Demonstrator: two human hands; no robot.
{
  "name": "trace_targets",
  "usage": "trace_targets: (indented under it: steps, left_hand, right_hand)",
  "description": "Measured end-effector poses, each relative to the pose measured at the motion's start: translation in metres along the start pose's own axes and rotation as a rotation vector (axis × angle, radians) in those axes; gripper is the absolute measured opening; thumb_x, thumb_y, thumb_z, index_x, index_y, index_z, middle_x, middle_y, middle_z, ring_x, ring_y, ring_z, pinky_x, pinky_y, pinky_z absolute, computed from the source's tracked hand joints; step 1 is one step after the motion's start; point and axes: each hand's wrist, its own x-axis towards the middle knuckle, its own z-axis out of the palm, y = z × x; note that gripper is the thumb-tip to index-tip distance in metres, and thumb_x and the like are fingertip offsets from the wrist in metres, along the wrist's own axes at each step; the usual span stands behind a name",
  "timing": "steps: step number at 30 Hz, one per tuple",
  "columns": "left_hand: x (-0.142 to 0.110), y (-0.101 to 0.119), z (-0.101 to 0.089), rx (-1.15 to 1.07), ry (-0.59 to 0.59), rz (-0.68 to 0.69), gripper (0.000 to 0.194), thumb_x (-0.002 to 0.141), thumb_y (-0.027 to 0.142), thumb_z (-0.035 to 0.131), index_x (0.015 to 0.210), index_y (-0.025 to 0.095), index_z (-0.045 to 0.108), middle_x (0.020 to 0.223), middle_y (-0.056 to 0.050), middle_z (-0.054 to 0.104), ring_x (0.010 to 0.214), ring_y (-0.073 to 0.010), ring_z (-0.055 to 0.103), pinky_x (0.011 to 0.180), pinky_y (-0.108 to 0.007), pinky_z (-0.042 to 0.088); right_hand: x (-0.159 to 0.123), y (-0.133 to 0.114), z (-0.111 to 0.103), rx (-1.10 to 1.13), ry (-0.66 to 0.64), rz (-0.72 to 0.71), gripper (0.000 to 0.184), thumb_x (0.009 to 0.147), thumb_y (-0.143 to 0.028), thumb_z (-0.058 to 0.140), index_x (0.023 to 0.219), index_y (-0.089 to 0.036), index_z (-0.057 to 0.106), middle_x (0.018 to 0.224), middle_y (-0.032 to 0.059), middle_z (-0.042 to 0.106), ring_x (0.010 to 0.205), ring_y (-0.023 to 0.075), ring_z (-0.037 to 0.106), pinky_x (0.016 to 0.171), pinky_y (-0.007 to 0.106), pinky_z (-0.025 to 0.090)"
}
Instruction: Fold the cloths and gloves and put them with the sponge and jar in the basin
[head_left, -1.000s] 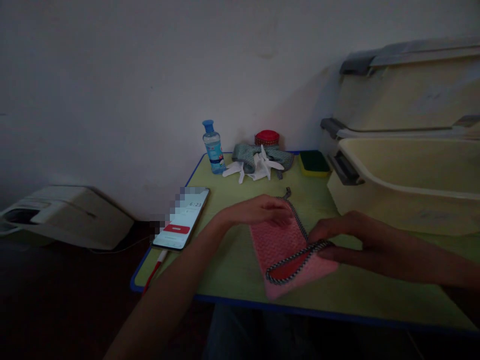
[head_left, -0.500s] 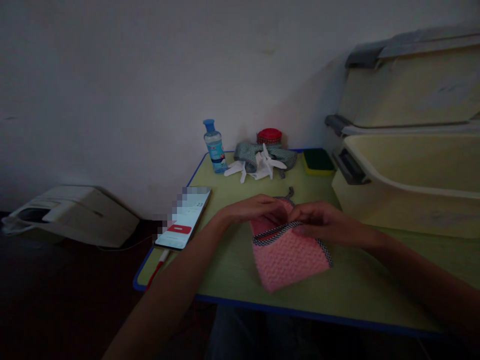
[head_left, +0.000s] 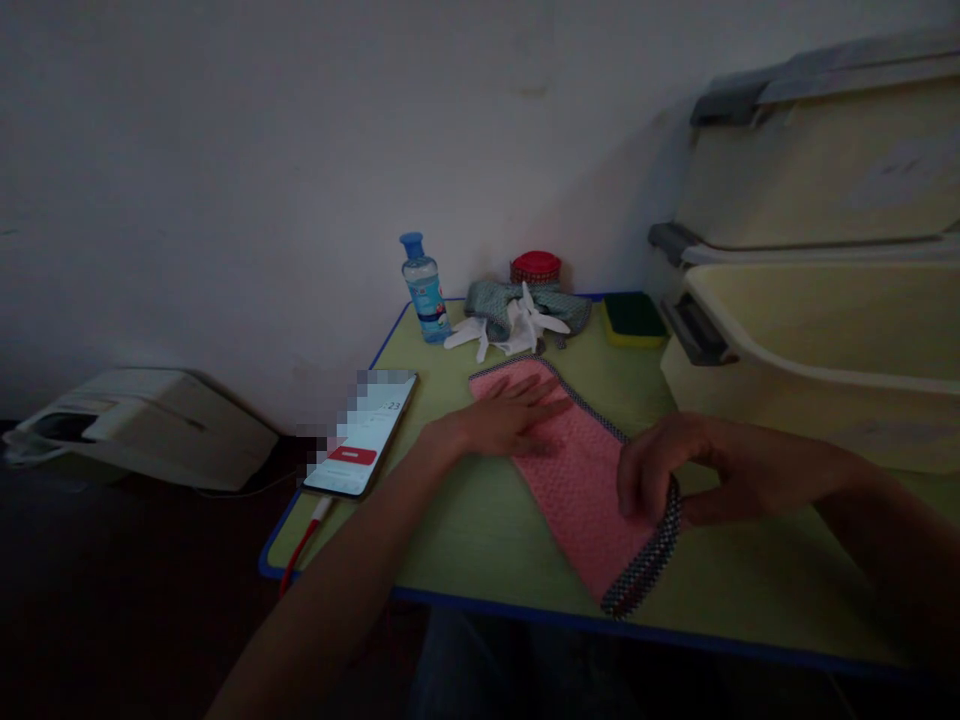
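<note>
A pink textured cloth (head_left: 566,490) with a black-and-white checked border lies unfolded on the table, slanting from back left to front right. My left hand (head_left: 517,415) rests flat on its far part, fingers spread. At the near right edge my right hand (head_left: 675,470) has curled fingers on the pink face and the thumb on the other side of the border, gripping it. That edge is slightly raised from the table.
On the yellow-green table (head_left: 465,520) are a phone (head_left: 364,430) with a red cable, a blue bottle (head_left: 426,295), white gloves (head_left: 517,325), a grey cloth (head_left: 491,300), a red-lidded container (head_left: 535,267) and a sponge (head_left: 634,320). An open cream bin (head_left: 787,400) stands right.
The pink cloth was folded over and is now opened out toward me. My left hand has flattened onto it, and my right hand has moved right and nearer with its edge.
</note>
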Motion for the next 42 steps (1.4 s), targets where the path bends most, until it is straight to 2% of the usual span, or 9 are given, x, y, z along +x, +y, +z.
trace_targets:
  steps: [6,9,12,17,20,24,29,35,42]
  left_hand:
    - [-0.002,-0.007,-0.002,-0.051,0.043,-0.022,0.068,0.084,0.051,0.048,0.141,0.024,0.023,0.152,-0.008,0.007,0.141,-0.0255,0.002,0.110,-0.056,0.000]
    - [0.001,-0.009,0.000,-0.102,0.195,0.035,0.055,0.088,0.041,0.044,0.138,0.021,0.032,0.150,-0.009,0.024,0.140,-0.0204,0.017,0.112,-0.049,0.010]
    - [0.006,-0.015,0.004,-0.127,0.319,0.117,0.046,0.091,0.028,0.034,0.136,0.017,0.036,0.147,-0.010,0.032,0.137,-0.0159,0.025,0.113,-0.040,0.018]
    - [0.010,-0.023,0.013,-0.016,0.203,0.111,0.070,0.083,0.035,0.049,0.142,0.015,0.018,0.151,-0.012,0.017,0.140,-0.0214,0.014,0.113,-0.046,0.010]
    - [0.009,-0.020,0.013,0.085,0.153,0.045,0.068,0.085,0.036,0.045,0.143,0.018,0.016,0.153,-0.010,0.011,0.141,-0.0221,0.007,0.112,-0.047,0.007]
    - [0.008,-0.016,0.009,0.171,0.143,-0.029,0.066,0.087,0.039,0.042,0.144,0.020,0.015,0.153,-0.009,0.008,0.141,-0.0229,0.006,0.112,-0.046,0.009]
    - [0.010,-0.017,0.006,0.198,0.159,-0.087,0.063,0.089,0.046,0.037,0.144,0.021,0.017,0.153,-0.009,0.009,0.141,-0.0233,0.007,0.112,-0.042,0.010]
    - [0.012,-0.018,0.007,0.158,0.211,-0.138,0.061,0.090,0.054,0.024,0.143,0.025,0.020,0.152,-0.007,0.012,0.140,-0.0222,0.012,0.112,-0.042,0.009]
    - [0.012,-0.016,0.005,0.155,0.190,-0.151,0.061,0.090,0.054,0.026,0.143,0.025,0.019,0.153,-0.006,0.011,0.141,-0.0228,0.010,0.112,-0.043,0.009]
  right_hand:
    - [-0.013,0.001,-0.003,-0.185,-0.038,0.050,0.020,0.079,-0.031,0.063,0.093,-0.017,0.066,0.097,0.0087,0.068,0.095,0.0173,0.063,0.084,0.029,0.050]
    - [0.003,0.000,0.005,-0.219,0.179,-0.085,0.013,0.085,-0.023,0.056,0.089,-0.016,0.066,0.090,0.0068,0.070,0.088,0.0138,0.065,0.077,0.026,0.052]
    - [0.026,0.006,0.019,-0.435,0.419,-0.223,0.021,0.088,-0.018,0.047,0.100,-0.015,0.065,0.102,0.0098,0.068,0.098,0.0137,0.062,0.085,0.028,0.049]
    - [0.049,0.030,0.037,-0.789,0.201,-0.248,0.041,0.091,-0.022,0.038,0.129,-0.010,0.048,0.138,0.0131,0.044,0.132,0.0158,0.033,0.110,0.037,0.027]
    - [0.049,0.042,0.041,-0.843,0.096,-0.162,0.053,0.091,-0.033,0.038,0.137,-0.007,0.035,0.148,0.0148,0.026,0.139,0.0190,0.014,0.113,0.043,0.015]
    - [0.046,0.047,0.042,-0.845,0.073,-0.035,0.057,0.092,-0.042,0.035,0.142,-0.017,0.026,0.152,0.0089,0.016,0.140,0.0236,0.001,0.111,0.052,0.011]
    - [0.043,0.042,0.048,-0.844,0.057,0.020,0.061,0.091,-0.045,0.034,0.144,-0.018,0.020,0.151,0.0105,0.018,0.140,0.0275,0.000,0.109,0.055,0.012]
    - [0.038,0.035,0.054,-0.851,0.037,0.056,0.061,0.091,-0.046,0.033,0.143,-0.017,0.024,0.148,0.0138,0.028,0.138,0.0298,0.014,0.107,0.057,0.016]
    - [0.034,0.033,0.058,-0.871,0.044,0.057,0.059,0.092,-0.043,0.033,0.144,-0.017,0.022,0.150,0.0136,0.022,0.139,0.0306,0.011,0.106,0.058,0.016]
